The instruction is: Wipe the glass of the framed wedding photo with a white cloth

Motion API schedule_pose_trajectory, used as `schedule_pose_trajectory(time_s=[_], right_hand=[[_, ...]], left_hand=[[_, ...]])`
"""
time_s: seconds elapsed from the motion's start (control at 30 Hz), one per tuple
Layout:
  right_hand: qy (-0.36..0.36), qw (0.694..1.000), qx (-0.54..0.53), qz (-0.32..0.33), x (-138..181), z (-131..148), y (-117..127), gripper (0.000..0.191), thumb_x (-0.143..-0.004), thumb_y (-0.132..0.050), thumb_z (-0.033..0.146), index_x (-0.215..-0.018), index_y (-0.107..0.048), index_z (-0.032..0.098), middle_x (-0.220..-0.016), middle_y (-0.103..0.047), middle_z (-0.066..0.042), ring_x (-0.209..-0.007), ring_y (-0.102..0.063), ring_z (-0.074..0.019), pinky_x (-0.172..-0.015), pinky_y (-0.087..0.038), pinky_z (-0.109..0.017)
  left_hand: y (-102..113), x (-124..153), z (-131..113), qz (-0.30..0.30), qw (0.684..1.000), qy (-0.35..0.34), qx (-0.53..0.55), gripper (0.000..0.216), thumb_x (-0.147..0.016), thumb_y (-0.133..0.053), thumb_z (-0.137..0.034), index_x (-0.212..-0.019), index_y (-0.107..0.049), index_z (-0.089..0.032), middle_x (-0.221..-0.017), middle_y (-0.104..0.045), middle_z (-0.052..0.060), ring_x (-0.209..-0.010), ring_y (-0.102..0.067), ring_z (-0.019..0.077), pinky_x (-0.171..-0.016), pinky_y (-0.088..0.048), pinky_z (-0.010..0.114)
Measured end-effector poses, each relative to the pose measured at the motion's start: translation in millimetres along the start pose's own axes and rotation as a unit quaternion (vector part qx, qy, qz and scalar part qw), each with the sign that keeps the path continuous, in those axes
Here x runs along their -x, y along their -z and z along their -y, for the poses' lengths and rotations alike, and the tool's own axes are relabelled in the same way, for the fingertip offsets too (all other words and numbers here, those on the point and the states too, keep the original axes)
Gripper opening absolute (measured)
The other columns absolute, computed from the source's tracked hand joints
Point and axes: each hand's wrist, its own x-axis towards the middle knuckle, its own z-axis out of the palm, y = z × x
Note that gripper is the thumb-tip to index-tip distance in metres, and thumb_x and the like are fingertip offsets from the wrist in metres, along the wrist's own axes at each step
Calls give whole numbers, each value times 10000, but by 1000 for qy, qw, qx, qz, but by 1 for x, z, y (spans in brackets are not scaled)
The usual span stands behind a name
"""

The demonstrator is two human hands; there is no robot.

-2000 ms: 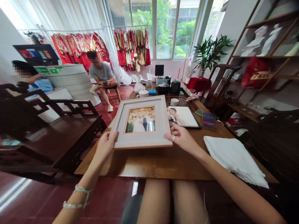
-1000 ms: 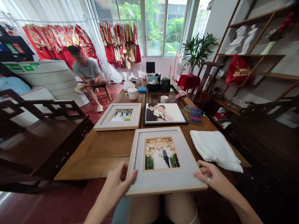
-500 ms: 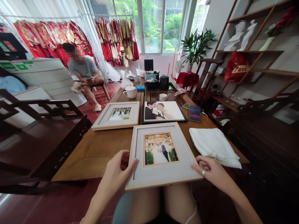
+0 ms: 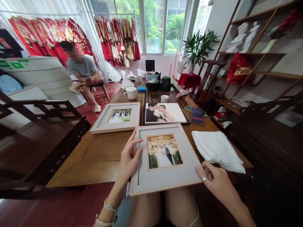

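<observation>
A light wooden picture frame point(image 4: 163, 184) with a pale grey mat and a wedding photo rests at the table's front edge, its near side jutting over my lap. My left hand point(image 4: 129, 154) is at its left side, thumb and a finger over the front and the others along the edge. At the lower right corner, my right hand point(image 4: 213, 175), a ring on one finger, pinches the frame with the thumb on top. Farther left lies a second picture frame point(image 4: 100, 123) holding a smaller photo. Beside it, a photo print point(image 4: 175, 113) lies on a dark board.
A folded white cloth point(image 4: 210, 143) lies right of the frame on the wooden table point(image 4: 94, 160). Beyond it are a phone point(image 4: 197, 115), a white cup point(image 4: 131, 93) and a small bowl point(image 4: 164, 98). A seated person point(image 4: 82, 66) is at the left, near a wooden chair point(image 4: 54, 132).
My left hand has slid farther up the frame's left edge, and its fingers are straighter. The frame has shifted slightly right; my right hand keeps its corner.
</observation>
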Motion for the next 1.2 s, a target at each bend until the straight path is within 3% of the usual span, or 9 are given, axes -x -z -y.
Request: schedule_pose_trajectory(time_s=[0.2, 0.37, 0.47, 0.6, 0.73, 0.87, 0.97, 1.03, 1.2], right_hand=[[-5, 999, 51, -17, 10, -6, 4, 371, -936, -463, 524, -691, -495, 248, -501, -442, 28, -455, -454, -163, -516, -338, -300], [46, 994, 37, -91, 14, -6, 33, 245, -916, -551, 456, -1011, -613, 239, -726, -638, -17, -489, -525, -152, -546, -442, -298], [115, 982, 64, -132, 1, -16, 54, 340, -889, -597, 429, -1169, -571, 238, -1067, -659, -88, -821, -645, -228, -807, -506, -359], [191, 967, 157, -66, -28, -53, 57, 660, -848, -594, 383, -1439, -379, 183, -1478, -407, -162, -1371, -355, -358, -1098, -331, -535], [194, 964, 178, -31, -55, -81, 41, 622, -784, -478, 138, -1405, -450, 164, -1326, -569, -145, -1230, -512, -313, -1025, -421, -515], [179, 965, 115, -155, -67, -67, 35, 475, -771, -465, 116, -1220, -611, 167, -1121, -672, -123, -1062, -605, -306, -952, -477, -475], [206, 949, 31, -235, -75, -34, 34, 502, -807, -481, 157, -1303, -553, 173, -1249, -632, -130, -1158, -584, -308, -996, -463, -456], [258, 946, 34, -195, -85, -8, 27, 593, -822, -472, 171, -1415, -454, 185, -1417, -523, -122, -1321, -460, -314, -1099, -363, -495], [283, 939, 171, 94, -105, 43, -6, 829, -650, -456, 1, -1465, -401, 141, -1499, -433, -119, -1457, -207, -315, -1157, -178, -603]], left_hand=[[-7, 4, 0, 53, 998, -35, 9, 242, -886, -602, -304, -1106, -639, -211, -1620, -191, 98, -1488, -193, 288, -1192, -207, 463], [-1, 6, -4, 142, 988, -45, 32, 196, -908, -553, -250, -1073, -653, -217, -1501, -443, 114, -1413, -373, 278, -1166, -258, 489], [1, -1, -7, 197, 978, -67, 31, 226, -900, -498, -163, -1040, -665, -224, -1363, -586, 97, -1330, -459, 259, -1134, -303, 502], [-2, -7, -5, 196, 978, -59, 43, 356, -871, -389, -65, -1034, -663, -223, -1262, -638, 79, -1258, -516, 234, -1103, -343, 488], [-5, -7, -1, 167, 984, -40, 54, 359, -830, -405, -49, -1026, -660, -208, -1225, -642, 81, -1222, -545, 233, -1086, -364, 453], [-7, -2, 0, 140, 987, -27, 69, 320, -808, -453, -61, -1015, -651, -202, -1213, -627, 85, -1222, -537, 240, -1088, -355, 428], [-8, 0, -1, 143, 988, -35, 56, 349, -799, -434, -52, -1018, -654, -211, -1175, -615, 80, -1206, -529, 235, -1092, -342, 422], [-8, 1, 0, 150, 987, -39, 45, 374, -789, -407, -42, -1017, -648, -214, -1153, -612, 78, -1188, -531, 230, -1085, -345, 418], [-9, 1, -1, 138, 989, -38, 36, 290, -764, -393, -51, -895, -602, -205, -1067, -627, 75, -1110, -558, 226, -1022, -389, 400]])
